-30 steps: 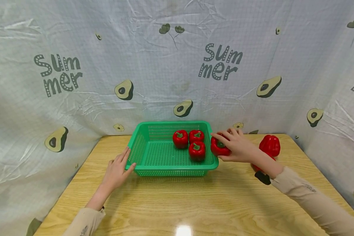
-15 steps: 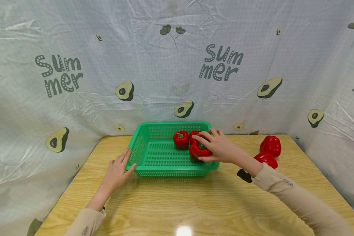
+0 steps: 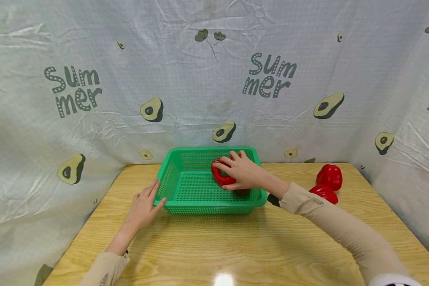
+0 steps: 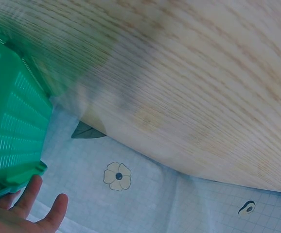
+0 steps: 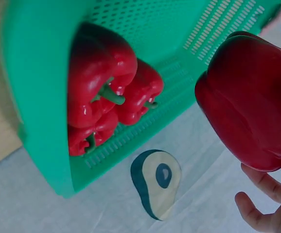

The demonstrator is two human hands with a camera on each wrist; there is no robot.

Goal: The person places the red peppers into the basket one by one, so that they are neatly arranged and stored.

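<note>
I work in a curtained corner, it seems: behind and beside my wooden worktop (image 3: 200, 242) hangs pale, creased cloth (image 3: 186, 75), printed with avocados (image 3: 151, 110), flowers (image 3: 290, 153) and "summer" lettering (image 3: 266, 87). Whether this is home or studio, I cannot tell.

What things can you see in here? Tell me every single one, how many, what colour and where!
Wooden table: 1, light brown, across the lower part of the head view
Plastic basket: 1, green, on the table
Bell peppers in the basket: 3, red with green stems, grouped together at its right end
Bell peppers on the table: 2, red, on the far right
Held bell pepper: 1, red, in the right hand
Avocado-print cloth: count unclear, pale grey, behind and beside the table
White item: 1, white, bottom right edge, too cut off to name
Sleeves: 2, beige, one on each arm
Hands: 2, bare; the left hand touches the basket's left rim
</note>
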